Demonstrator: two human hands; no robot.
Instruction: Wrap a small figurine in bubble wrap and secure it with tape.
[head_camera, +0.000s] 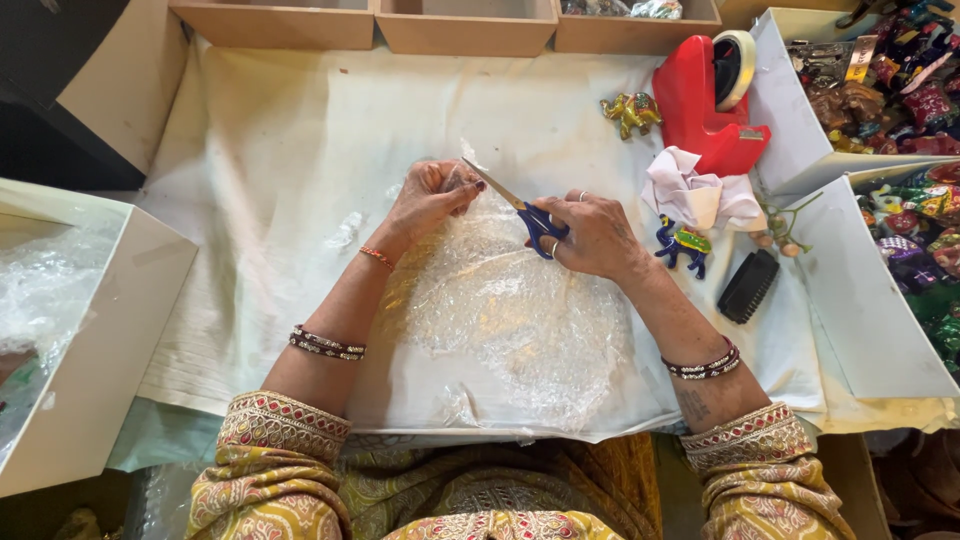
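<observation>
We cut bubble wrap on the white cloth

Our right hand (597, 236) grips the blue-handled scissors (520, 208), blades open narrowly at the far edge of the bubble wrap (510, 310); our left hand (430, 197) pinches that edge taut. The cut looks barely begun, with most of the sheet whole. The clear film's outline and the blade tip's contact are hard to make out.

A table (280, 150) under a pale cloth fills the view. Wooden trays (465, 25) line its far edge — white boxes (100, 330) flank both sides, in even light.
</observation>
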